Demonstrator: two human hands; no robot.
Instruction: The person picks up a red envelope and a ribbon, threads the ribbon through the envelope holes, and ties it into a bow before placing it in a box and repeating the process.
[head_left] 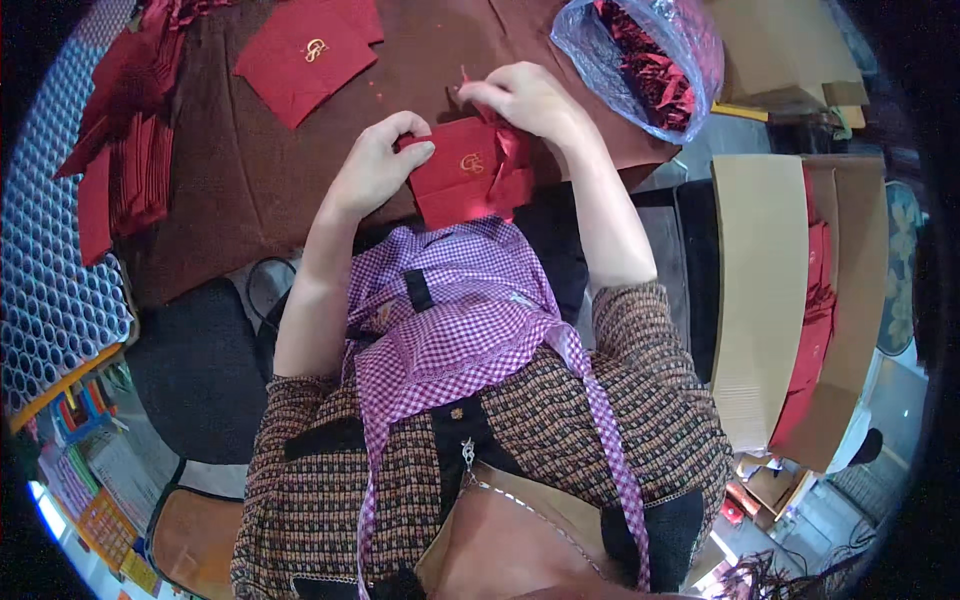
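Observation:
A flat red piece, like a small bag or pouch with a gold emblem, lies near the front edge of the brown-covered table, just above my lap. My left hand pinches its upper left edge between thumb and fingers. Over its upper right corner, my right hand is closed, fingertips together. A thin red bit shows by those fingertips, too small to name. Beneath the right hand, a loose shiny red strip hangs along the piece's right side, partly blurred.
More red pieces with a gold emblem lie farther back on the brown cloth. Stacks of red pieces stand at left. A clear plastic bag holds dark red shiny material. At right, a cardboard box contains red pieces.

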